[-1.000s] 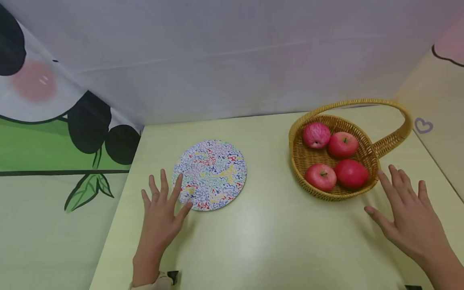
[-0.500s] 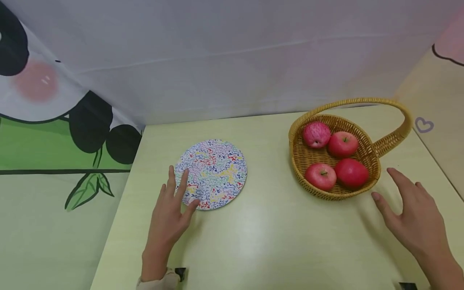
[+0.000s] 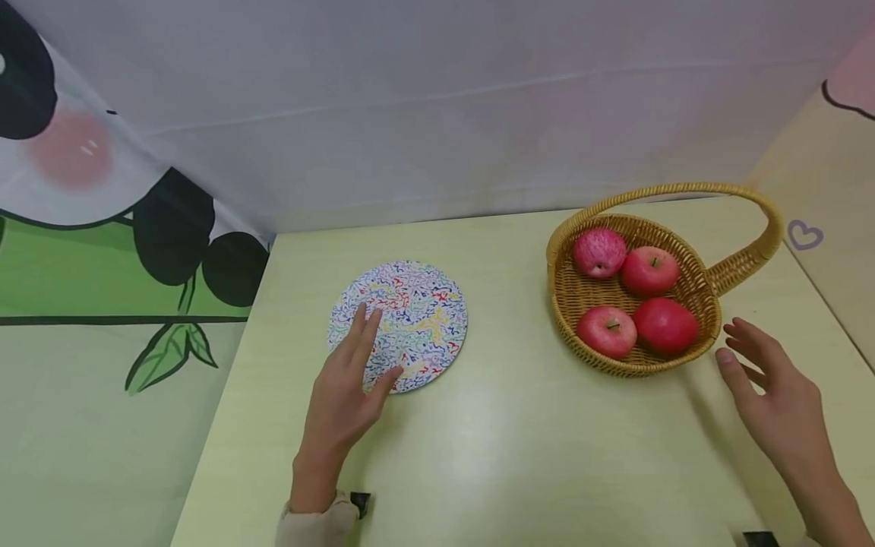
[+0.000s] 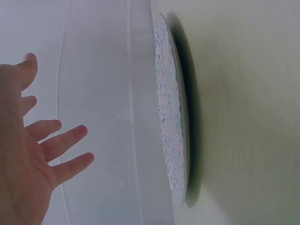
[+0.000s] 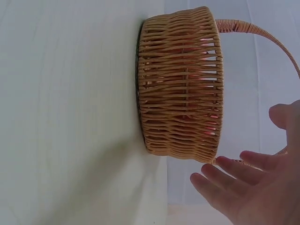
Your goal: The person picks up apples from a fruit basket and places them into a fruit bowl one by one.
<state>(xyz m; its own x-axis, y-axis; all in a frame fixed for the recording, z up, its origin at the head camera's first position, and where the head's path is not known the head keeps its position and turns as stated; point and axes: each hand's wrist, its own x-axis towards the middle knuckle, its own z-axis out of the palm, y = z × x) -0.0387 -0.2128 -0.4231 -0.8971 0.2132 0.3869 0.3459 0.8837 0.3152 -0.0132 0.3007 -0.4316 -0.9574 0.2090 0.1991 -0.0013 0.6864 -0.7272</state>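
Observation:
My left hand (image 3: 346, 395) is held over the lower left part of a round board (image 3: 417, 319) patterned with colourful squiggles, fingers extended and holding nothing. In the left wrist view the board (image 4: 169, 112) lies flat on the table, apart from the spread fingers. At the right, my right hand (image 3: 779, 403) is beside the lower right rim of a wicker basket (image 3: 639, 370), its fingers slightly bent and nothing in them. Several red apples (image 3: 651, 271) sit in the basket. The right wrist view shows the basket's woven side (image 5: 180, 93) with the fingertips near its rim.
The basket's tall arched handle (image 3: 741, 262) leans toward the right and back. A pale yellow table (image 3: 478, 456) carries both board and basket. A white cloth wall (image 3: 410, 137) stands along the back edge, and a printed cartoon panel (image 3: 61, 281) is at the left.
My left hand has moved right and further over the board, its fingers drawing closer together. My right hand's fingers went from spread to slightly bent. Board, basket and apples have stayed put.

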